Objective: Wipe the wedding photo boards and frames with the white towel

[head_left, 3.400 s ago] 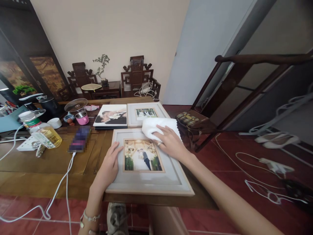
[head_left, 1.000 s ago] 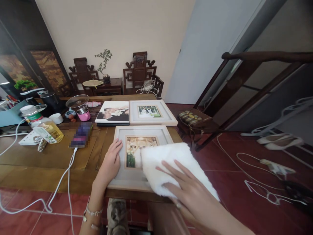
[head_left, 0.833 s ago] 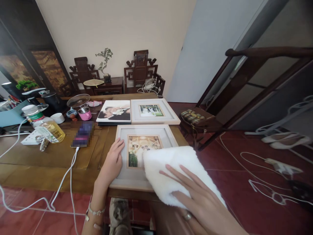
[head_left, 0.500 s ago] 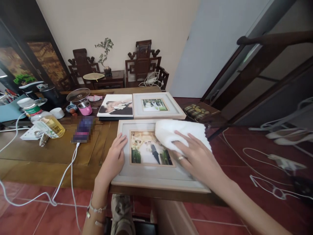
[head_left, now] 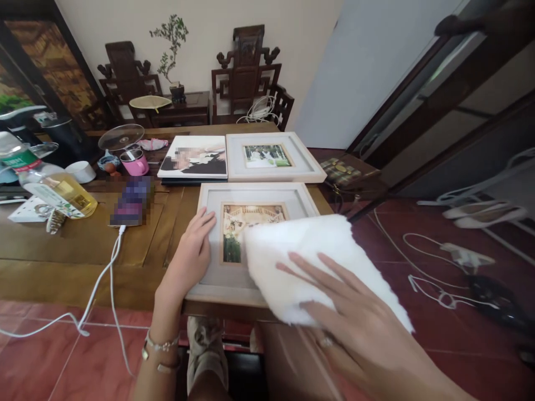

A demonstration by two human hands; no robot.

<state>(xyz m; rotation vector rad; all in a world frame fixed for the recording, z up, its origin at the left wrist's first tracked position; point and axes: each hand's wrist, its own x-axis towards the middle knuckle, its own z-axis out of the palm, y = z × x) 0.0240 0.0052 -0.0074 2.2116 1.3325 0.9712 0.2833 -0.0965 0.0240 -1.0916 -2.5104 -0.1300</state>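
Note:
A light-wood picture frame [head_left: 251, 299] lies face up at the table's near edge, a wedding photo [head_left: 242, 214] in its middle. My left hand [head_left: 194, 248] rests on the frame's left side, its fingers stretched over the border. A white cloth [head_left: 305, 239] is in my right hand [head_left: 355, 301], whose fingers press on it from above, blurred by motion. The cloth hides the photo's right part and the frame's lower right corner, and hangs past the near edge.
Behind lie a second frame [head_left: 315, 161] and a white-edged photo panel [head_left: 167, 167]. Leftward are a phone [head_left: 131, 203] on a white cable, a pink mug [head_left: 136, 162] and a bottle of yellow liquid [head_left: 62, 186]. A plaid box [head_left: 340, 171] sits at the right.
My right hand has drawn the cloth toward me, from the frame's upper right to its lower right, uncovering the upper right corner. My left hand stays on the frame. The view has tilted downward.

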